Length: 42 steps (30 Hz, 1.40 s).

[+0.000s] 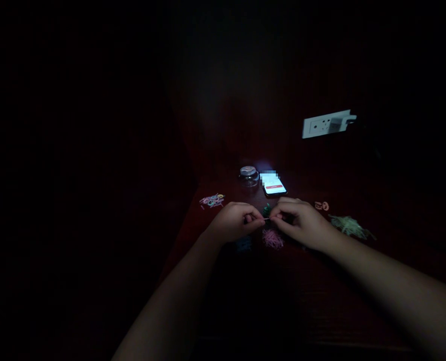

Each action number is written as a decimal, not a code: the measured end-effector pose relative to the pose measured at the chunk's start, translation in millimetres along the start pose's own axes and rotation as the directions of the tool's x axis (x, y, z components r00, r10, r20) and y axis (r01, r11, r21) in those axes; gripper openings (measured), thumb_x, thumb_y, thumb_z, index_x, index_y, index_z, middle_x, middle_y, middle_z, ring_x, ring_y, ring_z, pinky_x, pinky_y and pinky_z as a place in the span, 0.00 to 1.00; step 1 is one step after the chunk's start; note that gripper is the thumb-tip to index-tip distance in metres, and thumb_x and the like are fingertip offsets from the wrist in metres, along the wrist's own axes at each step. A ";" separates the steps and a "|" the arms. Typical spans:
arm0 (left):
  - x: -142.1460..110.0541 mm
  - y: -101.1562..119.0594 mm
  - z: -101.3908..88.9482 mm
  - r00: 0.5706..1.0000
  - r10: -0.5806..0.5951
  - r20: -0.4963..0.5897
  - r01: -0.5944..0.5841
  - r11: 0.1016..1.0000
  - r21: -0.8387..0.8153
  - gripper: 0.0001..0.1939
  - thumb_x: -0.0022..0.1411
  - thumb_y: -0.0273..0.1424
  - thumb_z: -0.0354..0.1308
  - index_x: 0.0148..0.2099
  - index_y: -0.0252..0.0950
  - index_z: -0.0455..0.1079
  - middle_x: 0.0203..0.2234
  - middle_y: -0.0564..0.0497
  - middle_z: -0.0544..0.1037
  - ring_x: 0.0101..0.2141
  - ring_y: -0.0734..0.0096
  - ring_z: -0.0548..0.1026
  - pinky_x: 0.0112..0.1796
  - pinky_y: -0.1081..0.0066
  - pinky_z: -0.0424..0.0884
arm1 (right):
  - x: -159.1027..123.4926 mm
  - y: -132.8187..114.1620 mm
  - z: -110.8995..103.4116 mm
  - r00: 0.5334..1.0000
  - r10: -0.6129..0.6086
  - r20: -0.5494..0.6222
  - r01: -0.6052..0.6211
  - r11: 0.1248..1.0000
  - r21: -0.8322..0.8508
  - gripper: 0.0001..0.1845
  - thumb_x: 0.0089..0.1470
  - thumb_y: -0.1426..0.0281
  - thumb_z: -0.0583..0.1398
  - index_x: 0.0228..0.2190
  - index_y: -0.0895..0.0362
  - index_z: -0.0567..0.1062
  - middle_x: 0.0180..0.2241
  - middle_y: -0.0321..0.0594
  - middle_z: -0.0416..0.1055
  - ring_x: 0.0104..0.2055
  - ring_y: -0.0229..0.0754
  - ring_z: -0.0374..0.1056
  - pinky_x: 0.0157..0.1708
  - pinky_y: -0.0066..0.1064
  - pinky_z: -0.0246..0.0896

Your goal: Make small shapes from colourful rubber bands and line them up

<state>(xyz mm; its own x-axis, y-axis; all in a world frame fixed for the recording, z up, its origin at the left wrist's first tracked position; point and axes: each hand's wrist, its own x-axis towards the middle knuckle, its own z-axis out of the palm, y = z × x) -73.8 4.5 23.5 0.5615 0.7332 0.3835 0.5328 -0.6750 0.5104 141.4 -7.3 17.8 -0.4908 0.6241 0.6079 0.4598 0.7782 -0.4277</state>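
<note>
My left hand (238, 221) and my right hand (301, 221) meet over the dark red table, both closed in a pinch. Between their fingertips stretches a short, thin pale pink strand (267, 218); its exact kind is too small to make out. Just below lies a pile of thin pink strands (273, 239). A dark green cluster (267, 207) shows behind the fingertips, partly hidden. Under my left wrist, a blue pile (244, 243) sits in shadow. Beside my right wrist is a pale green heap of strands (348, 226), with a few orange pieces (321, 205) behind it.
A mixed-colour pile of small loops and strips (212, 200) lies at the table's left edge. Farther back stand a clear lidded jar (249, 176) and a lit phone (274, 184). A white wall socket (326, 124) holds a plug. The surroundings are very dark.
</note>
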 end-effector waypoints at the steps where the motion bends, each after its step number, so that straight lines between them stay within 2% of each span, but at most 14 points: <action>1: -0.4 -0.2 -0.1 1.000 -0.002 -0.003 0.002 1.000 0.001 0.07 0.58 0.33 0.60 0.34 0.35 0.76 0.26 0.52 0.77 0.25 0.78 0.70 0.27 0.76 0.65 | 0.0 0.3 0.2 1.000 0.000 -0.002 0.000 1.000 0.000 0.06 0.54 0.73 0.59 0.27 0.56 0.75 0.26 0.36 0.68 0.30 0.39 0.64 0.33 0.32 0.57; 6: -2.0 1.0 -0.3 1.000 -0.012 -0.004 0.012 1.000 -0.019 0.10 0.57 0.36 0.61 0.36 0.34 0.76 0.27 0.51 0.77 0.25 0.77 0.71 0.27 0.76 0.66 | 0.2 0.4 1.4 1.000 0.007 0.031 -0.007 1.000 0.000 0.06 0.54 0.73 0.58 0.28 0.56 0.75 0.26 0.36 0.67 0.30 0.39 0.64 0.32 0.32 0.56; 11: -0.4 3.0 -0.9 0.999 0.032 0.036 -0.031 0.999 -0.023 0.11 0.57 0.38 0.62 0.37 0.36 0.77 0.27 0.50 0.78 0.26 0.75 0.72 0.28 0.74 0.67 | -0.9 -1.3 3.1 0.998 0.018 0.054 -0.017 1.000 -0.010 0.05 0.54 0.72 0.59 0.29 0.56 0.76 0.27 0.36 0.69 0.31 0.38 0.65 0.34 0.33 0.56; 15: 0.4 2.4 -1.7 0.998 0.058 -0.001 -0.058 0.998 0.019 0.09 0.59 0.35 0.60 0.33 0.36 0.77 0.24 0.51 0.76 0.24 0.76 0.70 0.26 0.75 0.64 | -1.0 -5.1 3.4 0.999 0.005 0.054 -0.005 1.000 -0.005 0.04 0.53 0.75 0.59 0.28 0.56 0.74 0.27 0.35 0.69 0.30 0.38 0.64 0.35 0.33 0.54; 27: -2.0 -2.0 -1.1 0.995 0.074 -0.060 -0.072 0.996 0.044 0.09 0.58 0.34 0.60 0.31 0.35 0.76 0.22 0.52 0.74 0.22 0.78 0.67 0.24 0.76 0.62 | -0.3 -5.8 -1.7 0.999 0.024 0.029 -0.024 1.000 -0.017 0.06 0.49 0.78 0.57 0.24 0.56 0.67 0.25 0.32 0.64 0.28 0.36 0.60 0.33 0.31 0.52; 42: -6.8 -10.0 -4.7 0.977 0.104 -0.185 -0.090 0.992 0.085 0.06 0.56 0.30 0.61 0.29 0.34 0.75 0.20 0.53 0.73 0.20 0.80 0.66 0.22 0.78 0.61 | -1.0 4.6 -3.1 0.998 0.055 0.017 -0.055 0.998 0.012 0.05 0.50 0.76 0.57 0.24 0.57 0.68 0.24 0.33 0.63 0.27 0.36 0.59 0.31 0.30 0.52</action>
<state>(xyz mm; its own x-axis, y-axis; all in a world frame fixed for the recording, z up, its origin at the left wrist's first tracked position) -85.9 6.6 19.5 0.4873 0.6613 0.5703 0.5319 -0.7427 0.4068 146.4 -4.6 17.3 -0.4774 0.6667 0.5723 0.4768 0.7437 -0.4687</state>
